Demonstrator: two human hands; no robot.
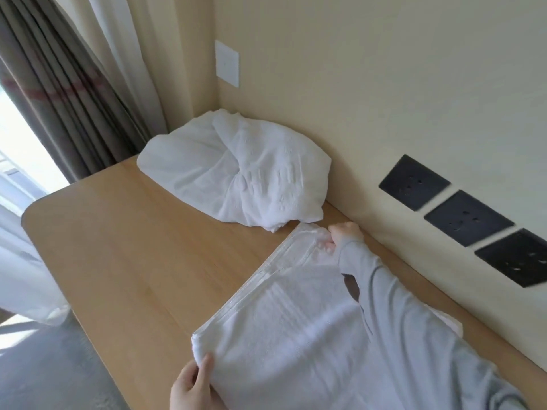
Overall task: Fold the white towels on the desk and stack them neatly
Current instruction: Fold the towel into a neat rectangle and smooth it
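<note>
The fingers [329,245] of your right hand [344,233] are curling down onto the far corner of the half-folded towel [284,327], just right of the frame's centre, and pinching its hemmed layers together. At the bottom edge your left hand [189,386] is gripping the near corner, with the thumb lying on top and the other fingers hidden beneath the cloth. Between the two hands the towel's left edge is running taut and straight, while the rest is lying flat on the bench [118,232] across the lower right, partly covered by your grey sleeve [399,321]. The crumpled towel [233,173] is sitting in the corner against the wall, above centre, its lower tip almost touching the corner you are holding. That closeness is the likely trouble: if you are dragging or lifting the far corner, you may be snagging the heap and pulling it along. Your forearm, resting across the cloth, could also be rucking the layers underneath, and an uneven pull from either hand would be skewing the hems apart.
</note>
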